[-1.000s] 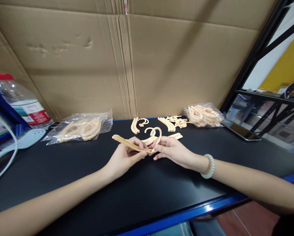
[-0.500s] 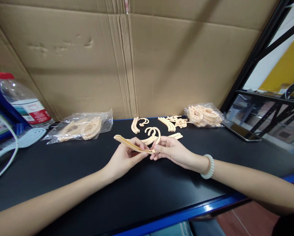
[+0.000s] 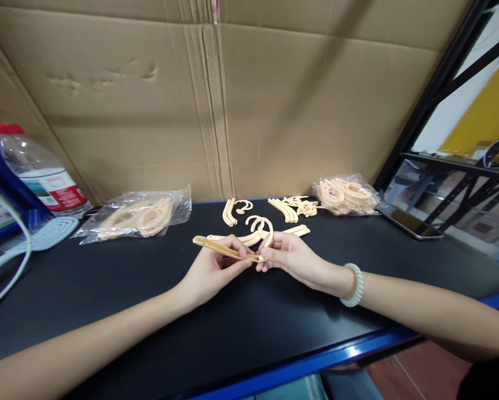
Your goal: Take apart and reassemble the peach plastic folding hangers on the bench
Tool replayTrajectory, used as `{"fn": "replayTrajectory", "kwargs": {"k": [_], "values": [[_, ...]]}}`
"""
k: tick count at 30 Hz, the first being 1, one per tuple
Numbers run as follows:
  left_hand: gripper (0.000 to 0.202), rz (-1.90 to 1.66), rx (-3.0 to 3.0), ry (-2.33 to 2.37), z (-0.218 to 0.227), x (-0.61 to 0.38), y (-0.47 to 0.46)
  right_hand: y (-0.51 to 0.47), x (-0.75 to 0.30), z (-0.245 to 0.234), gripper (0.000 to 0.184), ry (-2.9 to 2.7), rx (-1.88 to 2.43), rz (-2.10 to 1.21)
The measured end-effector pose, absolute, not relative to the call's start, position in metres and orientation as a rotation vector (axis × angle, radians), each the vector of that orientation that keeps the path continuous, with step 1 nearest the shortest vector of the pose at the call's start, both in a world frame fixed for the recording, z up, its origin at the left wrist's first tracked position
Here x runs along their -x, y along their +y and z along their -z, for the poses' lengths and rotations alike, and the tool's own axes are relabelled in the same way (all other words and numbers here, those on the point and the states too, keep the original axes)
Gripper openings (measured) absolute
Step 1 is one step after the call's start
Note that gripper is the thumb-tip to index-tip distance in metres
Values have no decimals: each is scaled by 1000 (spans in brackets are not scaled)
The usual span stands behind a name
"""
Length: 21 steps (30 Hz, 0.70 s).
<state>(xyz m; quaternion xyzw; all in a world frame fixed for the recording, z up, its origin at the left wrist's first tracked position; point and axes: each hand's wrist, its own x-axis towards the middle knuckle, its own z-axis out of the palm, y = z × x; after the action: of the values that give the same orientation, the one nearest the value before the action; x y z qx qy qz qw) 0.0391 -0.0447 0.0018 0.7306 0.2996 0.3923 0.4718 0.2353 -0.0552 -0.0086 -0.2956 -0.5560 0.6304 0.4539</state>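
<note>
Left hand (image 3: 210, 272), right hand (image 3: 293, 258) pinch thin beige plastic strip (image 3: 216, 247) above black tabletop (image 3: 149, 311); fingertip grip light, so strip could flex, slip, drop.

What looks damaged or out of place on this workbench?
Only the cardboard sheet behind the bench: it has a dented, crumpled patch at upper left. The loose beige parts lie in tidy groups.

The slim, slightly curved cream plastic strip (image 3: 216, 248) hangs nearly level, running left to right.
</note>
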Motion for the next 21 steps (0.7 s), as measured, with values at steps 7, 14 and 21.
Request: {"fn": "replayTrajectory", "kwargs": {"k": [7,14,21], "values": [[16,-959,-1776,739,-2,-40,-45,-55,-231,10,32,-1399,764,-1441],[16,-963,-1758,731,-2,-40,-45,-57,-231,9,32,-1428,786,-1371],[20,-989,-1619,809,-3,-44,-48,-57,-230,8,31,-1447,789,-1336]]}}
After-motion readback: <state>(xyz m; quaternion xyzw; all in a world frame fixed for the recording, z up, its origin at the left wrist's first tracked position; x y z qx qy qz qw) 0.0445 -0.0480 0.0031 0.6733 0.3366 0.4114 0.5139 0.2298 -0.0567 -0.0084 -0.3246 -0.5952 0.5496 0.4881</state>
